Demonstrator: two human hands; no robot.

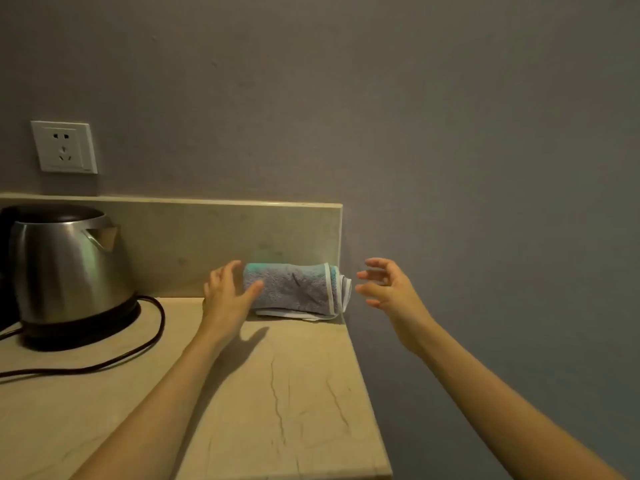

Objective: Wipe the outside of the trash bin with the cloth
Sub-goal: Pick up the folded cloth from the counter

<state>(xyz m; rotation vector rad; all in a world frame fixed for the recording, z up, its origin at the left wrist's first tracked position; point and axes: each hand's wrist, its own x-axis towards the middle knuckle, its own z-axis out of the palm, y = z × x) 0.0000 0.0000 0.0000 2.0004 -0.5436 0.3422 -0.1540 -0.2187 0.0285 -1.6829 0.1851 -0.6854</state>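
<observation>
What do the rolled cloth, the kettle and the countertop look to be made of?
The cloth: soft terry or microfibre, grey with teal, judging by its fuzzy nap and white stitched edging. The kettle: brushed stainless steel by its streaky sheen, with a dark lid and base that are probably plastic. The countertop: polished beige stone, likely marble or an imitation, given its fine dark veins.

Dim, warm yellowish light, source off-frame above and behind the camera. Left hand throws a soft shadow onto the counter — edges diffuse. Faint highlight streaks on the steel kettle; no hard glare. Overall soft and slightly noisy. Wide-angle bending — wall socket leans, corners darken.
</observation>
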